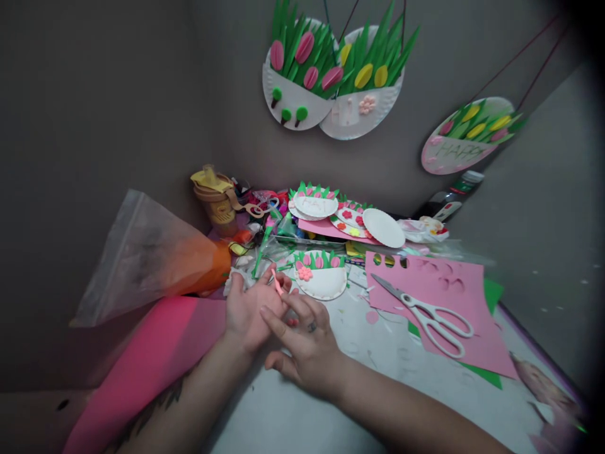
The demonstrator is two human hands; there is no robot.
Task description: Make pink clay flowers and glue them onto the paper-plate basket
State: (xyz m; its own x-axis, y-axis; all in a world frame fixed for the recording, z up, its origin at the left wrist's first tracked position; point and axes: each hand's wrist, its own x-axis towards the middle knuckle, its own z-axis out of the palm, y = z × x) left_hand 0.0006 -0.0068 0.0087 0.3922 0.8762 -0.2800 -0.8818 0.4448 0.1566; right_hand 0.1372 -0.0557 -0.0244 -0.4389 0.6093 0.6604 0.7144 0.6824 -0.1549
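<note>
My left hand point(253, 309) is palm up above the white table, with its thumb stretched out. A thin pink strip point(276, 282), soft-looking like clay, lies across its fingers. My right hand point(307, 343) is palm down over the left one, its fingertips at the left palm and fingers near the lower end of the strip. Its thumb and index finger are apart. Just beyond the hands lies a small paper-plate basket point(324, 284) with green paper grass, pink tulips and a pink flower. Small pink bits point(293, 322) show partly behind my right fingers.
White-handled scissors point(432, 318) lie on pink paper point(454, 287) at right. An orange-tipped plastic piping bag point(155, 258) and a brown cup point(215, 202) are at left. Decorated plates point(316, 205) lie behind; others point(300, 104) hang on the wall. A dark bottle point(454, 195) leans behind.
</note>
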